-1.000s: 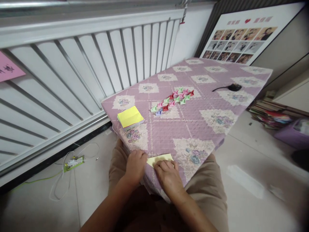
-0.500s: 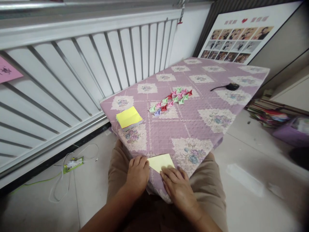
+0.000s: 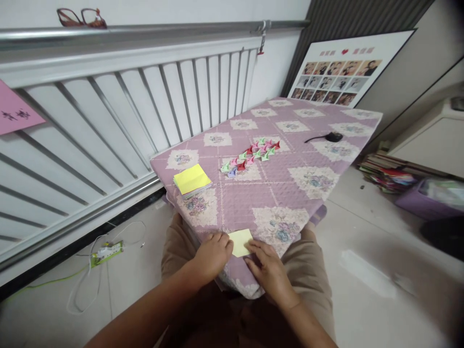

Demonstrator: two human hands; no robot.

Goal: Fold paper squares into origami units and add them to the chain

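Observation:
A pale yellow sheet of paper (image 3: pixel 239 242) lies near the close corner of the cloth-covered table, with its lower corners slanted as if folded. My left hand (image 3: pixel 214 254) has its fingers bent together over the sheet's left edge. On the right edge rest the fingertips of my right hand (image 3: pixel 267 265), its thumb lower and a little apart. Part of the paper is hidden under the fingers. Farther left is a stack of square paper (image 3: pixel 192 181) with a bright yellow top sheet. Small folded paper pieces (image 3: pixel 250 155) in green, pink, red and blue stand in rows beyond.
A purple floral tablecloth (image 3: pixel 250 193) covers the table. A black object with a short cord (image 3: pixel 333 137) lies at the far right. Along the left runs a white radiator (image 3: pixel 119 121). A power strip (image 3: pixel 107 252) with cables is on the floor, and a photo board (image 3: pixel 333 72) leans behind.
The paper shows a smaller visible shape, with its right edge nearer my left hand. My right hand has turned its fingers to that edge. The view has tilted up slightly.

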